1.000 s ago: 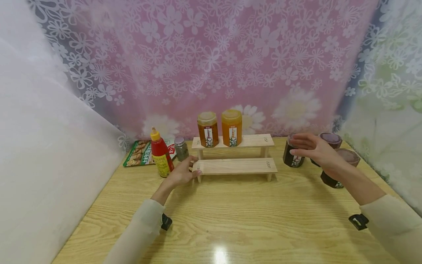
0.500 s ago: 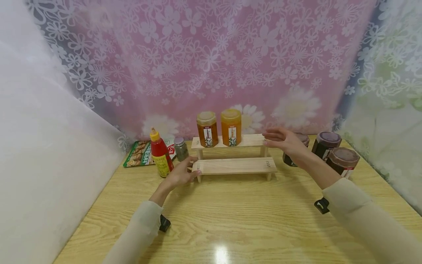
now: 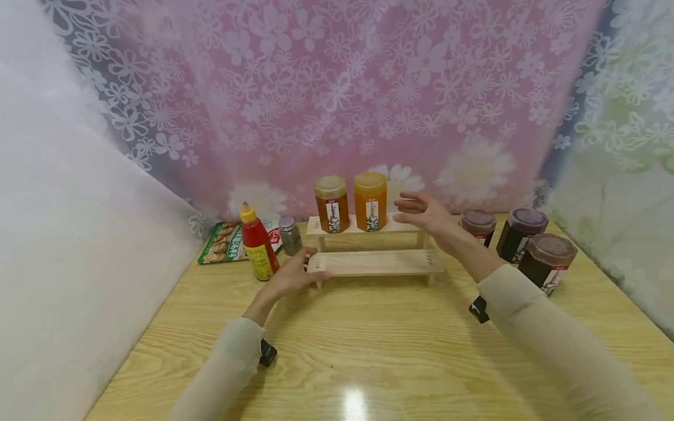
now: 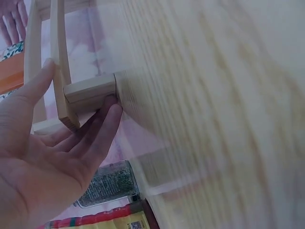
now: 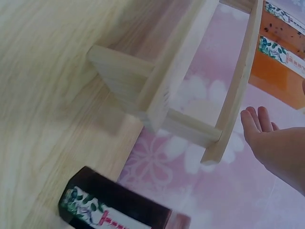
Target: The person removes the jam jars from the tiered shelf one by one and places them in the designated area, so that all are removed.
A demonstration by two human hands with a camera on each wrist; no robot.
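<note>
A two-step wooden rack (image 3: 368,263) stands on the table. My left hand (image 3: 291,275) grips the left end of its lower step; in the left wrist view the thumb (image 4: 40,83) lies on the board and the fingers curl beneath, by the leg. On the upper step stand an amber jar (image 3: 332,204) and, to its right, an orange jar (image 3: 371,202), both upright and labelled. My right hand (image 3: 429,216) hovers over the upper step's right end, beside the orange jar and apart from it. Its fingers are loosely extended, holding nothing.
Three dark jars (image 3: 521,234) with purplish lids stand right of the rack, near the right forearm. Left of it are a small shaker jar (image 3: 289,236), a red squeeze bottle (image 3: 258,242) and a green food packet (image 3: 220,245). A floral curtain (image 3: 337,105) hangs behind.
My right hand has moved left from the dark jars to beside the orange jar. My left hand has kept its grip on the rack's lower step.
</note>
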